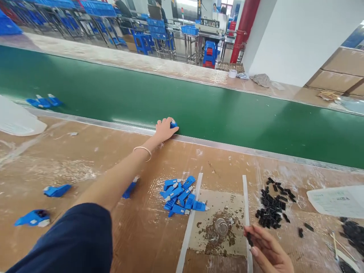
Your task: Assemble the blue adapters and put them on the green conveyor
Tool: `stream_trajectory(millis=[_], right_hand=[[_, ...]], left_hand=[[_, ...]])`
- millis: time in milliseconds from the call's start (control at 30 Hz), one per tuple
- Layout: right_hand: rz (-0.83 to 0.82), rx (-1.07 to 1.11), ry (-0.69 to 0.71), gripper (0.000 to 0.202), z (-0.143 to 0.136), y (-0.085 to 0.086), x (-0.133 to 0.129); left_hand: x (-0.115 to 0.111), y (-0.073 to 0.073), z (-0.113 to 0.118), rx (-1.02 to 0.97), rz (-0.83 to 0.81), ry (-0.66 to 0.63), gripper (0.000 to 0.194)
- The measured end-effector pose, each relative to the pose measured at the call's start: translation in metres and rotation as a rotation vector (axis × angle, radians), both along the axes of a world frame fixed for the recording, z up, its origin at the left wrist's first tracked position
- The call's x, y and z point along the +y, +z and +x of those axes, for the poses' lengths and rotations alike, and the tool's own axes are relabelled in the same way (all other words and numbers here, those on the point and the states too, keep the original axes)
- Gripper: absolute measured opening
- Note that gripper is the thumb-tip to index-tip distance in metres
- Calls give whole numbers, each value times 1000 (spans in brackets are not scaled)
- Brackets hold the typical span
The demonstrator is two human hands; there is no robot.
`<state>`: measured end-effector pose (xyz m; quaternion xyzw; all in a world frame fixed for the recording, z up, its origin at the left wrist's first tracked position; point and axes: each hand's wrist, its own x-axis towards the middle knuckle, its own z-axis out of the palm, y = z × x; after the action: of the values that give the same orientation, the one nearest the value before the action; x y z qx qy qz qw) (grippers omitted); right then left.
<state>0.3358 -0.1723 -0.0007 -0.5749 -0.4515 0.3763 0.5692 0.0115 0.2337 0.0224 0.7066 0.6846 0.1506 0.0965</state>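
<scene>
Stretched far forward, my left hand [165, 129] closes over a small blue plastic part [173, 124] at the near edge of the green conveyor belt [216, 113]. Most of that part is hidden by the fingers. Low on the right, my right hand [270, 250] pinches a small black plastic piece [249, 239] between thumb and fingertips. Just beyond it lies a pile of black pieces [270, 206]. A heap of blue parts with pale tips [180, 195] rests left of a stained sheet [204, 237], on which stands a small clear round container [221, 227].
More blue parts lie at left, one [57, 190] behind another [32, 218]; a third [130, 188] is partly behind my forearm. Several blue parts [44, 101] sit on the belt. White tape strips [245, 197] flank the sheet. Cotton swabs [334, 246] and a plastic bag [338, 201] are at right.
</scene>
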Motion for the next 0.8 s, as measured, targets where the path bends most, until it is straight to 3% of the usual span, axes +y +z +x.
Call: stream_trajectory(millis=[167,267,400,467,567,667,800], right_hand=[[101,147,199,32,-3,-5,16],[32,265,135,30,-12,-3,16],[-210,336,-30,34,-23,-2,7],[-237,227,-51,37,-24,-5,3],[-184,-83,27,36,-21,-13,3],[-100,-364,109,35,-16,-18,7],[27,-562,134,34,-19,-13,12]], left_hand=[[-51,4,-12,5,-25,-303,21],[-93,4,-16,4,-49,-406,19],[-157,6,-18,-7,-98,-490,23],[-187,6,-21,-14,-116,-512,28],[-220,3,-26,-44,-110,-510,41],[-238,-4,-31,-71,-41,-459,54],[-250,-6,-32,-22,120,-461,52]])
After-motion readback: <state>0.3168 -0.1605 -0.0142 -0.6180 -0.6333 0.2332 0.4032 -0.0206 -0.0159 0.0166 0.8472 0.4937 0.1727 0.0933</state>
